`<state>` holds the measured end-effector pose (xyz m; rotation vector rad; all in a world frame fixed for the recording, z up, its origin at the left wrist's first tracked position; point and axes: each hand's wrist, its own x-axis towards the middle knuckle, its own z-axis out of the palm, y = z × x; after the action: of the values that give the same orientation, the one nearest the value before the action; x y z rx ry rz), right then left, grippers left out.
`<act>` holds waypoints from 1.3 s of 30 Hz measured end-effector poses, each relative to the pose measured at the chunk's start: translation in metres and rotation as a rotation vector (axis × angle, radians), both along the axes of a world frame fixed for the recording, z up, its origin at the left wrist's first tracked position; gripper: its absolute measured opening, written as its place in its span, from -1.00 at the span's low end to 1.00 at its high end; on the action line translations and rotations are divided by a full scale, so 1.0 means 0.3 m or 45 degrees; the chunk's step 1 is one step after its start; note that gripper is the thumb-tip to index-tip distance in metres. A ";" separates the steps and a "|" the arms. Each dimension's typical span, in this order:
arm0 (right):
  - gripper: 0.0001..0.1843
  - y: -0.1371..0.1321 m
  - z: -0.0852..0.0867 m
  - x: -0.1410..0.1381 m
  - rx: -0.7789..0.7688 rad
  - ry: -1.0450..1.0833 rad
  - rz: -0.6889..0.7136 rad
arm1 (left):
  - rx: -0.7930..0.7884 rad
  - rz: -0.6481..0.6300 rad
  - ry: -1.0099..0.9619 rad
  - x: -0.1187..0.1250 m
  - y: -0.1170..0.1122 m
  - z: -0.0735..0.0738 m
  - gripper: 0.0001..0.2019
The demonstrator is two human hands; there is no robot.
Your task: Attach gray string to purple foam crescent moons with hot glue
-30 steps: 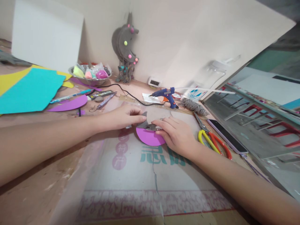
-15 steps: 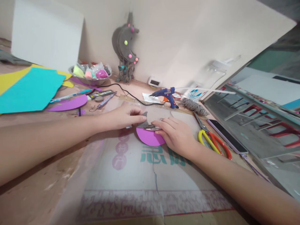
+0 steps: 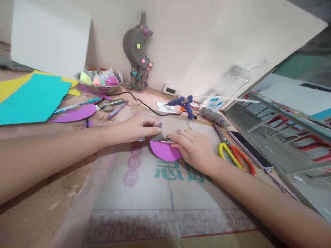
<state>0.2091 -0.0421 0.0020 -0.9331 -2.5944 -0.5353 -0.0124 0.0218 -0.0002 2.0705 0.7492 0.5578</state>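
Note:
My left hand [image 3: 137, 128] pinches a small grey cut-out piece [image 3: 159, 134] between thumb and fingers at the middle of the table. My right hand [image 3: 192, 146] lies with fingers flat, pressing the same grey piece down onto a purple half-circle of foam [image 3: 162, 151]. Both rest on a printed cardboard sheet [image 3: 155, 193] spread over the table.
Yellow-and-red scissors [image 3: 234, 155] and a phone [image 3: 249, 150] lie right of my right hand. A blue glue gun [image 3: 183, 103] with its black cord, twine [image 3: 213, 116], pens [image 3: 77, 105], purple foam [image 3: 74, 115], teal paper [image 3: 31, 100], a bowl of pompoms [image 3: 99, 81] and a grey moon ornament [image 3: 137, 48] stand behind.

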 end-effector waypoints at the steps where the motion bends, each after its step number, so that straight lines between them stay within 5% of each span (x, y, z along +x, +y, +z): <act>1: -0.70 -0.001 0.000 0.000 -0.008 0.000 0.002 | 0.004 -0.001 0.002 0.000 0.000 -0.001 -0.70; 15: -0.67 -0.006 0.000 0.029 -0.087 0.118 -0.099 | -0.026 0.026 -0.035 0.004 -0.008 0.006 -0.73; 21: -0.70 -0.017 0.027 0.038 -0.090 0.425 -0.061 | -0.069 -0.006 -0.039 -0.001 0.001 -0.004 -0.71; 28: -0.69 -0.009 0.007 0.033 -0.086 0.048 -0.052 | -0.037 0.016 -0.044 0.000 -0.002 0.000 -0.72; 39: -0.69 -0.001 0.006 0.013 -0.072 0.003 -0.079 | -0.039 0.000 -0.025 0.001 -0.006 0.009 -0.72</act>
<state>0.2129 -0.0424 0.0038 -1.0349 -2.5984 -0.4789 -0.0121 0.0201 0.0026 2.0343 0.7418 0.5624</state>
